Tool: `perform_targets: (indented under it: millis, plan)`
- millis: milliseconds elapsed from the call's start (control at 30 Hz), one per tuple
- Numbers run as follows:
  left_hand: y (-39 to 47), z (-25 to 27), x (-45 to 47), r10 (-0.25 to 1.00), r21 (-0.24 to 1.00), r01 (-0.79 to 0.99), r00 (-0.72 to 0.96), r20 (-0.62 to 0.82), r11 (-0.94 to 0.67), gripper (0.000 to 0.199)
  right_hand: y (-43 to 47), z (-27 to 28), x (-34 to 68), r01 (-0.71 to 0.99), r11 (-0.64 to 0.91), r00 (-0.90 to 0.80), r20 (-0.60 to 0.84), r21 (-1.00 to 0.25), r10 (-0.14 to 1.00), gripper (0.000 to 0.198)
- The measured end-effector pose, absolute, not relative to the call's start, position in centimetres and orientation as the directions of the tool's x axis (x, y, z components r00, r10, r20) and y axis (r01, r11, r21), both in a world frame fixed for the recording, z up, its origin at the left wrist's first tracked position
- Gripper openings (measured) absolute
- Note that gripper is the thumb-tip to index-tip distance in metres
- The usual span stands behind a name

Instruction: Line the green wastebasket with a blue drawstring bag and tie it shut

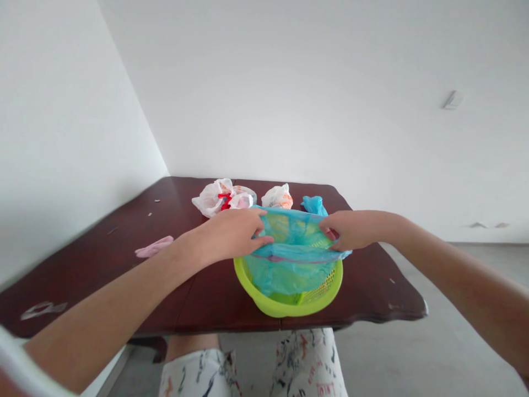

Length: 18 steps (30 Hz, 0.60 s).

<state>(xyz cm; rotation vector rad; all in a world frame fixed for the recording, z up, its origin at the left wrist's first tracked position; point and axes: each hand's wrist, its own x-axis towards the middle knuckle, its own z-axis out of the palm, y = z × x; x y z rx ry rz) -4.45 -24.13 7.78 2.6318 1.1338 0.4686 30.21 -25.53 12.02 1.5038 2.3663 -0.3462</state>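
Both forearms reach over the table (124, 237), left hand (231, 234) and right hand (351, 230) each pinching the blue bag (295, 256) mouth, stretched half into the green basket (289, 303); its rim looks unwrapped yet, four crumpled bags untouched behind.

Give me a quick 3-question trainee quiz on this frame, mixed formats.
1. True or false: both hands grip the blue plastic bag.
2. What does the bag sit in? A) cardboard box B) green basket C) metal bucket
3. Fill in: a small ____ item lies on the table beside the left hand's forearm.

Key: 1 true; left hand and right hand hold its rim. 2 B. 3 pink.
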Motion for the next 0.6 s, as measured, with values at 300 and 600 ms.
perform_targets:
  millis: [300, 600]
  plan:
    - [-22.7, 6.0, -8.3, 0.706, 0.499, 0.582, 0.703, 0.088, -0.642, 0.050, -24.4, 6.3, 34.0, 0.740, 0.340, -0.514, -0.161, -0.581, 0.843, 0.050]
    - [-29.5, -1.4, -14.1, 0.728, 0.591, 0.441, 0.523, 0.443, -0.676, 0.032, -34.6, -1.8, 34.8, 0.400, 0.502, -0.284, 0.417, -0.766, 0.863, 0.022]
